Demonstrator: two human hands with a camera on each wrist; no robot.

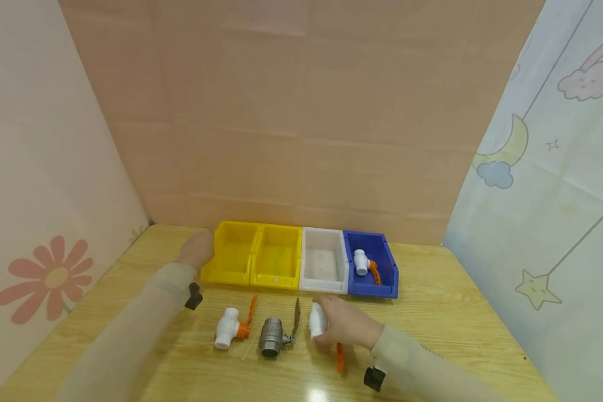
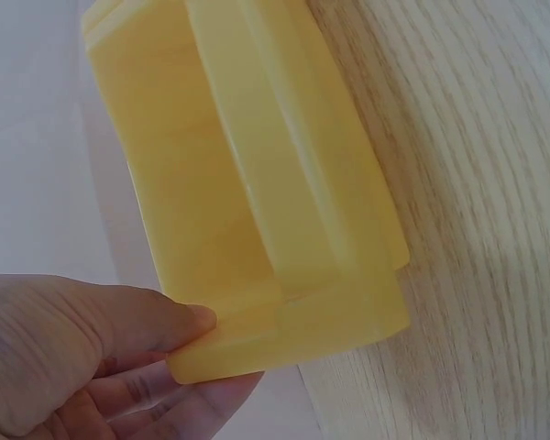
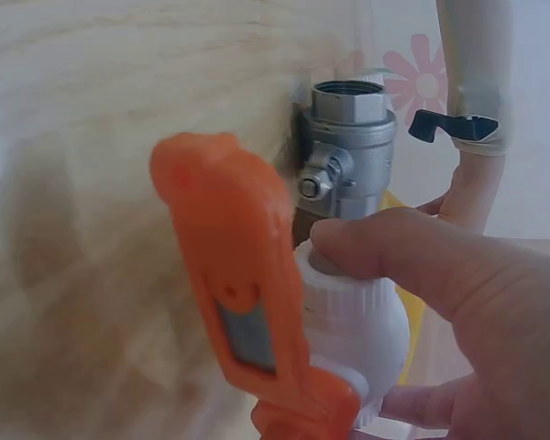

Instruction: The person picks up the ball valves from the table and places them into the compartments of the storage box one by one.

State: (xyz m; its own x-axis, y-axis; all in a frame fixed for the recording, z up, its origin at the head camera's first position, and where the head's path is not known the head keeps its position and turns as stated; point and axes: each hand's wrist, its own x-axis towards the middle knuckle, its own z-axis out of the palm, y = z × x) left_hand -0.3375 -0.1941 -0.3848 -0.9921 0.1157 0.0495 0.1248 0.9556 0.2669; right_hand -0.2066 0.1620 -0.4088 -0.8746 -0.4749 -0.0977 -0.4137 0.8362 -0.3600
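While your left hand point(image 1: 198, 249) pinches the rim of the leftmost yellow bin point(image 1: 226, 277), left of centre in the head view, your right hand point(image 1: 349, 322), low and right of centre, grasps a white valve point(image 1: 317, 321). The valve's long axis runs top to bottom of the frame, left of your palm: your thumb meets its lower end, your other fingers its upper end. Its orange handle point(image 1: 340, 358) points toward the bottom edge. Just above sits a white bin point(image 1: 324, 285); leftward, a metal valve point(image 1: 271, 337) lies on the surface point(image 1: 427, 318).

three white valves point(image 1: 227, 329), one metal valve point(image 1: 271, 337), four bins point(image 1: 276, 258), two hands point(image 1: 349, 322).
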